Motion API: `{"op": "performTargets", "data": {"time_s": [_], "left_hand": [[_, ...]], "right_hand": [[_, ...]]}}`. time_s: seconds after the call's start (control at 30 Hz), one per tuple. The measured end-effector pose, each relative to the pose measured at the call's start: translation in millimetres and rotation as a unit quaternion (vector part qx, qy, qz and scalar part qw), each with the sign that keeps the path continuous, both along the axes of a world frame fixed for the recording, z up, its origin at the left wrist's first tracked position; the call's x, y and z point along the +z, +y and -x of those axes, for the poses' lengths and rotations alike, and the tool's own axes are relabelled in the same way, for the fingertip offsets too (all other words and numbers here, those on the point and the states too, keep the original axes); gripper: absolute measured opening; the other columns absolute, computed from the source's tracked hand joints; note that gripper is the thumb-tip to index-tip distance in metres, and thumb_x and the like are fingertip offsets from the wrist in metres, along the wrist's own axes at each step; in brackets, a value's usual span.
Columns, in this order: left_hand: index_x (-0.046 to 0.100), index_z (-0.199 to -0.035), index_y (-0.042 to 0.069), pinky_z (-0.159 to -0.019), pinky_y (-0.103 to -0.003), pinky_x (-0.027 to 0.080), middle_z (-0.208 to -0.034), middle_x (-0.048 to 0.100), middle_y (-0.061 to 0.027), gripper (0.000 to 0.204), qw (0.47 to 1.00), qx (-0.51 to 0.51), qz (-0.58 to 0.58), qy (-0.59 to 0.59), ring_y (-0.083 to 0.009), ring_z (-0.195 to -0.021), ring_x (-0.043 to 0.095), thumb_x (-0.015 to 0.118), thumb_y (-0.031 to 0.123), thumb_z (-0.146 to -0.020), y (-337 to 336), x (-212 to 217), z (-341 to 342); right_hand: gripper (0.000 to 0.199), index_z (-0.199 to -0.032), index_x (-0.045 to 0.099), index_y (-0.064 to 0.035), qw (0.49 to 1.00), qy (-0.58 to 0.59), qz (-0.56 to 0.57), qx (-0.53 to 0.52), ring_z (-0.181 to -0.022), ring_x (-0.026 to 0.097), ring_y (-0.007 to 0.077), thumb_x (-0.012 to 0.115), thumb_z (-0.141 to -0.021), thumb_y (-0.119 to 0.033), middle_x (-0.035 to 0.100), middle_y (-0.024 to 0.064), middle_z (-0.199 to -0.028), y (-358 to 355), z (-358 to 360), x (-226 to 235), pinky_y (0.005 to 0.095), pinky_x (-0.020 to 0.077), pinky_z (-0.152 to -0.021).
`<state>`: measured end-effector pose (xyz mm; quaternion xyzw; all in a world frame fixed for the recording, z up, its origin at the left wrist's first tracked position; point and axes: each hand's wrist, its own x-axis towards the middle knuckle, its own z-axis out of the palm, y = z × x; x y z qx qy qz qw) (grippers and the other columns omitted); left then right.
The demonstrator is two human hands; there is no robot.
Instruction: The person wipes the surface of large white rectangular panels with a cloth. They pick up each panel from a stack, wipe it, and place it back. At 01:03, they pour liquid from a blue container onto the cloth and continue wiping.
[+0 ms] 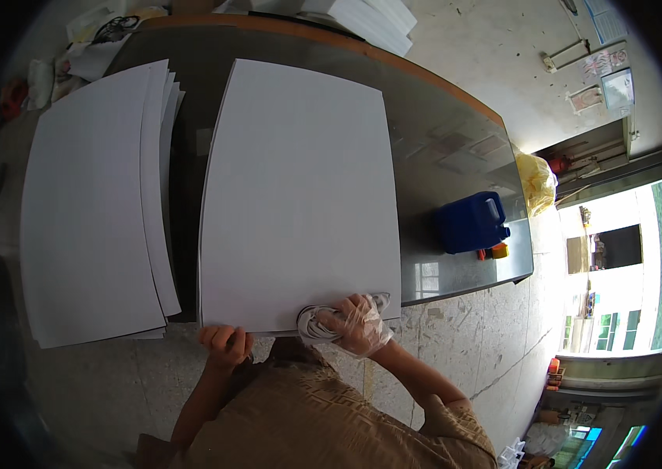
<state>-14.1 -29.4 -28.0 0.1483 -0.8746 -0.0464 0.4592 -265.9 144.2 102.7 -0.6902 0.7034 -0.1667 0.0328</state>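
A large white sheet (299,187) lies in front of me on a dark glossy table, with at least one more edge showing beneath its left side. At its near left corner, my left hand (225,346) has its bare fingers curled over the edge. My right hand (358,327), in a clear plastic glove, is closed on a white coiled wad (317,322) with dark lines through it. That wad rests on the sheet near its front right corner. To the left lies a stack of similar white sheets (92,211), their right edges fanned and slightly curled.
On the right of the dark table (440,133) a blue jerrycan (468,223) lies on its side, beside small red and yellow items (495,251). A yellow plastic bag (536,184) stands past the table's right end. White blocks (370,22) sit beyond the far edge.
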Motion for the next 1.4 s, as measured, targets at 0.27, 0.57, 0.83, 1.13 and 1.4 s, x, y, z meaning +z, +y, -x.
{"op": "performTargets", "data": {"time_s": [0.27, 0.57, 0.83, 1.13, 1.4], "left_hand": [[0.052, -0.103, 0.017, -0.081, -0.043, 0.033, -0.106, 0.046, -0.0047, 0.031, 1.0, -0.001, -0.004, -0.006, -0.024, -0.098, 0.041, 0.07, 0.018, -0.078, 2, 5, -2], [0.05, -0.099, 0.017, -0.078, -0.043, 0.035, -0.103, 0.045, -0.0052, 0.02, 0.997, 0.075, -0.016, -0.024, -0.0262, -0.093, 0.042, 0.062, 0.024, -0.086, 19, 4, -9], [0.05, -0.101, 0.014, -0.078, -0.045, 0.034, -0.104, 0.044, -0.0073, 0.027, 0.999, 0.049, 0.005, -0.02, -0.027, -0.091, 0.04, 0.062, 0.034, -0.088, 7, 14, 1], [0.048, -0.111, 0.014, -0.081, -0.047, 0.033, -0.107, 0.044, -0.0082, 0.028, 1.0, 0.004, 0.025, -0.012, -0.0267, -0.097, 0.04, 0.06, 0.03, -0.092, -6, 1, 3], [0.047, -0.106, 0.015, -0.079, -0.044, 0.032, -0.107, 0.042, -0.0062, 0.02, 0.999, 0.033, 0.033, -0.026, -0.0256, -0.096, 0.039, 0.056, 0.025, -0.092, -1, 3, -2]], "right_hand": [[0.058, -0.124, 0.065, -0.0227, 0.996, 0.05, -0.046, -0.059, -0.1, 0.053, 0.0311, 0.082, -0.068, -0.027, 0.055, 0.0087, -0.108, -123, 120, -13, 0.0459, 0.0471, -0.087], [0.054, -0.135, 0.057, -0.0229, 0.958, 0.09, -0.029, -0.271, -0.109, 0.062, 0.0353, 0.057, -0.092, -0.054, 0.064, 0.0188, -0.116, -383, 336, -6, 0.043, 0.0487, -0.094], [0.047, -0.123, 0.065, -0.0192, 0.981, 0.089, 0.005, -0.173, -0.103, 0.059, 0.0333, 0.074, -0.082, -0.041, 0.063, 0.0126, -0.108, -195, 223, -12, 0.0447, 0.0481, -0.091], [0.066, -0.116, 0.066, -0.0176, 0.996, -0.019, 0.006, -0.083, -0.087, 0.055, 0.0273, 0.086, -0.053, -0.021, 0.058, 0.0059, -0.097, 49, 52, 1, 0.0433, 0.043, -0.072], [0.063, -0.118, 0.067, -0.0172, 0.997, 0.036, 0.026, -0.064, -0.094, 0.056, 0.0316, 0.084, -0.058, -0.019, 0.058, 0.0099, -0.098, -61, 190, -15, 0.0482, 0.045, -0.084]]}}
